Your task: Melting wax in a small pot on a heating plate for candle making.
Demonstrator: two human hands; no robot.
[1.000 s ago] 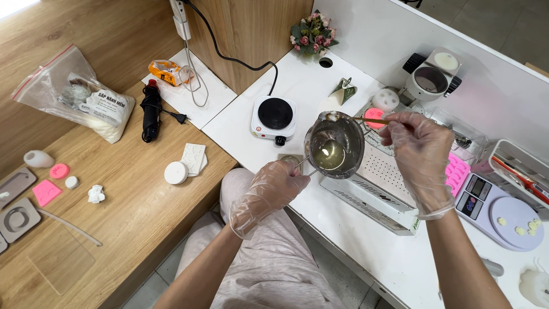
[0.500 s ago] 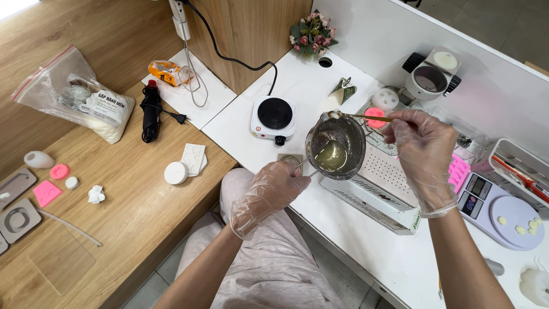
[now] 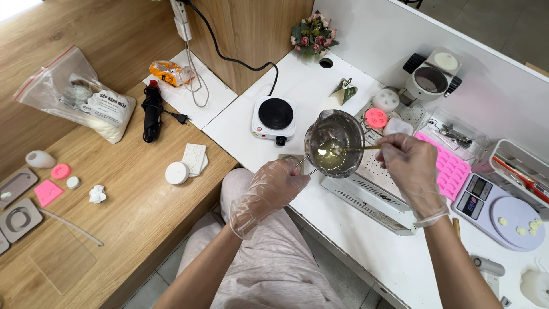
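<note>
Left hand (image 3: 270,191) gripping metal pot (image 3: 335,142) handle, right hand (image 3: 407,166) holding spoon (image 3: 343,150) (in liquid)

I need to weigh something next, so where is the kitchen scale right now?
In the head view, the kitchen scale sits at the right edge of the white table, just right of the pink mould and the right hand.
</note>
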